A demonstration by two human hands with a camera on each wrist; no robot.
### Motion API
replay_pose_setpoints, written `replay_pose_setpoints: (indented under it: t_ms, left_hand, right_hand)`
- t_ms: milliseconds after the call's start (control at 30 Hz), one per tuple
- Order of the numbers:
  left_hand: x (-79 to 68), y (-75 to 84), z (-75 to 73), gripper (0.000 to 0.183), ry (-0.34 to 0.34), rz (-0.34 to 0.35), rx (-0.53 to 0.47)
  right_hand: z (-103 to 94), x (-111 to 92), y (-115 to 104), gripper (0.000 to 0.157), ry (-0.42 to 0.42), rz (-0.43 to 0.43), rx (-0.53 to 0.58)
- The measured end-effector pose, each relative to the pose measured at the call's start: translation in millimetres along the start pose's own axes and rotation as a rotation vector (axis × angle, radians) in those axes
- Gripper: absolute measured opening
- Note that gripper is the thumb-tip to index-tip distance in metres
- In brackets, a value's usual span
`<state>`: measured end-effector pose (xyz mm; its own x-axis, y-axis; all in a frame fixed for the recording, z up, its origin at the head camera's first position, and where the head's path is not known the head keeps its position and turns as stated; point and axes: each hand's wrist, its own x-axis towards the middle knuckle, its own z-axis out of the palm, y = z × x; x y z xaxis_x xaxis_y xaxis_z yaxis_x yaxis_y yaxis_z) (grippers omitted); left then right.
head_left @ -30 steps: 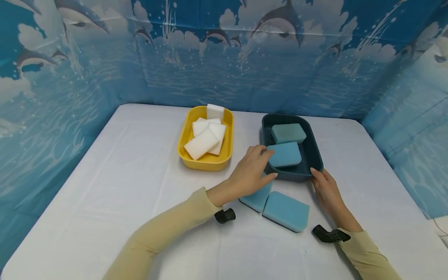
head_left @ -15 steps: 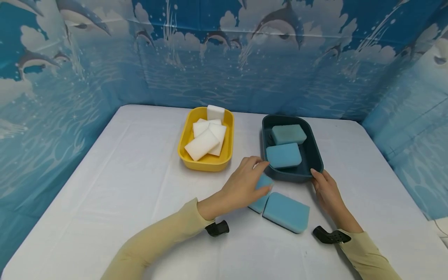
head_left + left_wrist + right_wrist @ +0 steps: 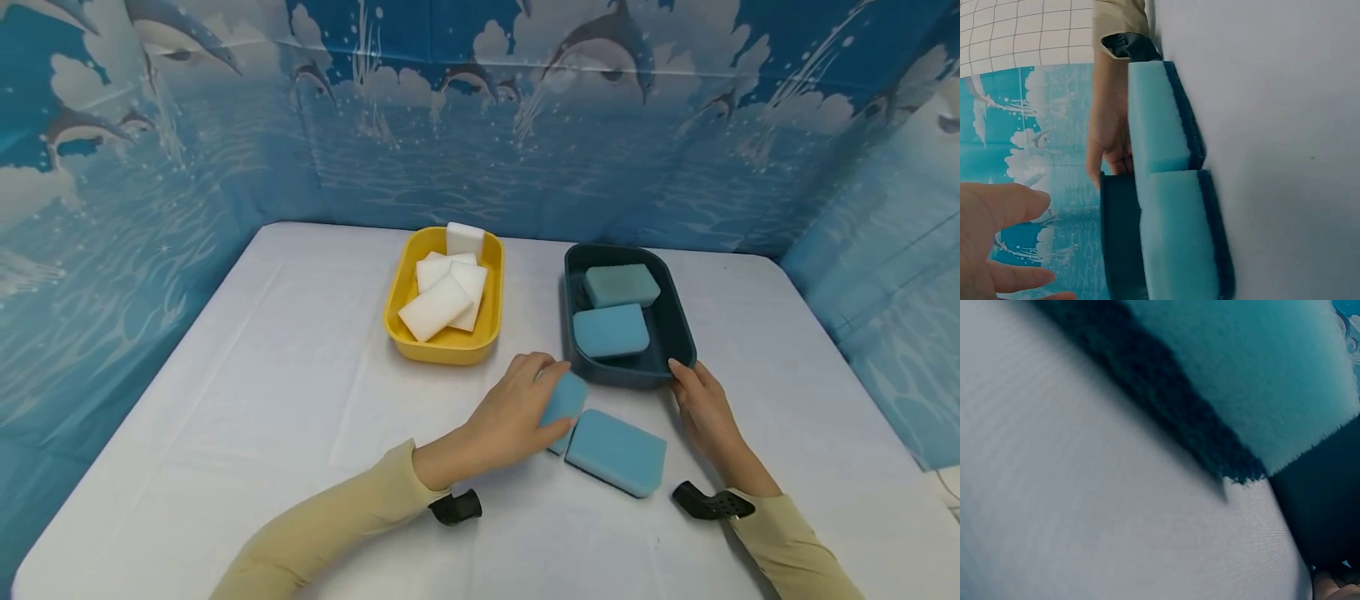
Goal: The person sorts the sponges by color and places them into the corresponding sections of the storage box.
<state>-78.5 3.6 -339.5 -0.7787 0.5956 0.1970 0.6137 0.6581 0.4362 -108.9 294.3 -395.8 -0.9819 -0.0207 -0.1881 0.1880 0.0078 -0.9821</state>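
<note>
Over a blue sponge [image 3: 566, 398] on the table hovers my left hand [image 3: 510, 412], thumb and fingers spread. The left wrist view shows a gap between that hand and the two sponges. A second blue sponge [image 3: 617, 452] with a dark scouring layer underneath lies beside the first, close to it; it looms large in the right wrist view. My right hand [image 3: 703, 412] grips the near right corner of a dark blue bin [image 3: 622, 377], thumb on the rim. Inside the bin are a blue sponge [image 3: 611, 331] and a greener-looking sponge [image 3: 621, 286].
A yellow bin [image 3: 444, 355] holding several white sponges [image 3: 435, 307] stands left of the dark bin. White cloth covers the table [image 3: 247, 375]. A dolphin-print curtain [image 3: 480, 175] hangs behind the table and along both sides.
My left hand has drawn back from the sponge in the dark bin, moving down and left to the loose sponge on the table. The right hand stays at the bin's corner.
</note>
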Motion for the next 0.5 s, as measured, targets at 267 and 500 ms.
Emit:
replay_pose_setpoints:
  t_ms: [267,500]
  left_hand:
    - [-0.4,-5.4,10.4,0.064,-0.031,-0.056,0.049]
    - [-3.0,-6.6,20.8,0.074,-0.112,-0.113,0.045]
  right_hand:
    - [1.4,1.6,-1.5,0.078,0.019,0.018,0.001]
    - [0.1,0.3,0.8,0.078,0.017,0.005,0.011]
